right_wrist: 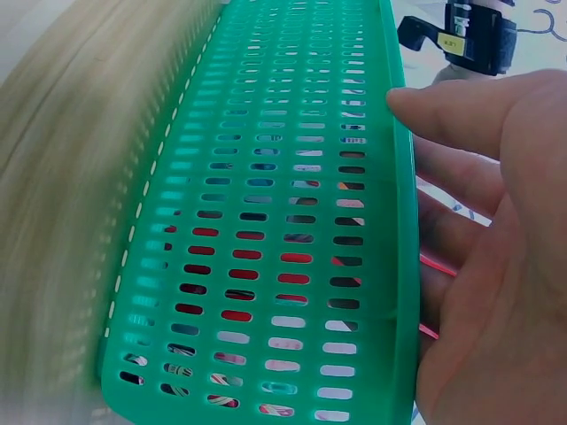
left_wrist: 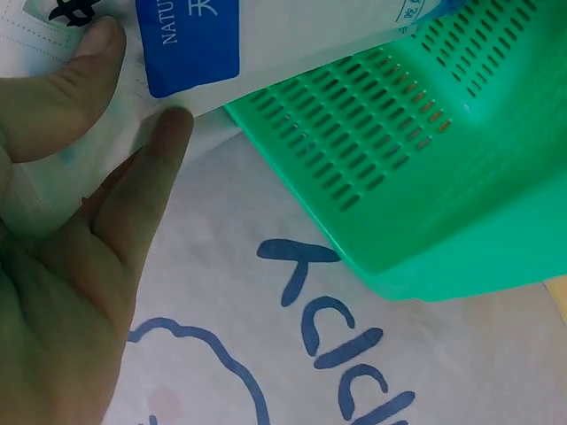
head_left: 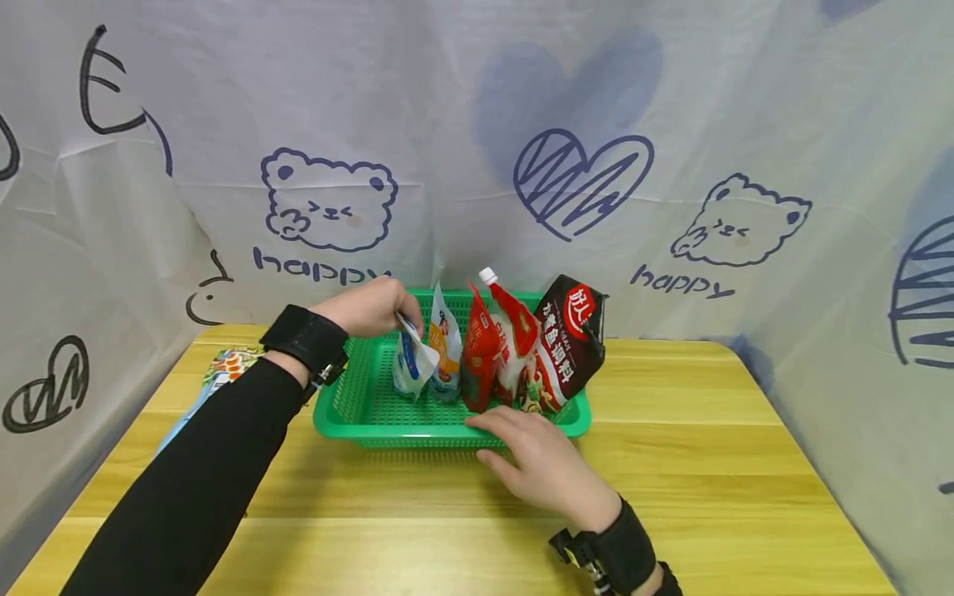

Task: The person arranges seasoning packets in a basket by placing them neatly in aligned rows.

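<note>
A white-and-blue pouch (head_left: 412, 364) is pinched at its top by the left hand (head_left: 368, 306), kept upright in the green basket (head_left: 358, 418) on the bench (head_left: 708, 463). Beside it stand further packets (head_left: 522, 348). The basket's near rim is touched by the right hand (head_left: 540, 463), its grip wide with fingers straight, apparently steadying it.

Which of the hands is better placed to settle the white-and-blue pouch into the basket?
Left: the left hand already pinches the white-and-blue pouch inside the green basket; the right hand rests on the front rim.
</note>
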The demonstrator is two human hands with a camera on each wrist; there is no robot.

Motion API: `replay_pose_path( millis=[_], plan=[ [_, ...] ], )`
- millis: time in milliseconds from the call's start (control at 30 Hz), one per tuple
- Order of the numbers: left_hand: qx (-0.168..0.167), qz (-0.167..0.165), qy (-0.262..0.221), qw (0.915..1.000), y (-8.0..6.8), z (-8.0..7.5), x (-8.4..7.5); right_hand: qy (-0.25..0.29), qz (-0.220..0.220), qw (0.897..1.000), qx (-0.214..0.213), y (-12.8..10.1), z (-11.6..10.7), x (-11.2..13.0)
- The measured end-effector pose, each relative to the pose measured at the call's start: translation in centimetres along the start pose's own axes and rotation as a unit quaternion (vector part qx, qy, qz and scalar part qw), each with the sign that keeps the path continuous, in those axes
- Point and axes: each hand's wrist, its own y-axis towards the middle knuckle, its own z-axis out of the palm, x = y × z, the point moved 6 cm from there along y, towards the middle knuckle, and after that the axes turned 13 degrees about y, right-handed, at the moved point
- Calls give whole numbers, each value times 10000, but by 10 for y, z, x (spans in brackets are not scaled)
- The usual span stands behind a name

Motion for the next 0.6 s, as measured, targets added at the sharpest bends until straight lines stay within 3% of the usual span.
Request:
replay_pose_path(
  millis=[233,600],
  plan=[
    [114,126,9,9999,4,1,-5,-19,31,10000,-14,0,1,0],
    [-277,-276,389,9985,6,3,8,-28,65,10000,-13,0,2,-1]
  ],
)
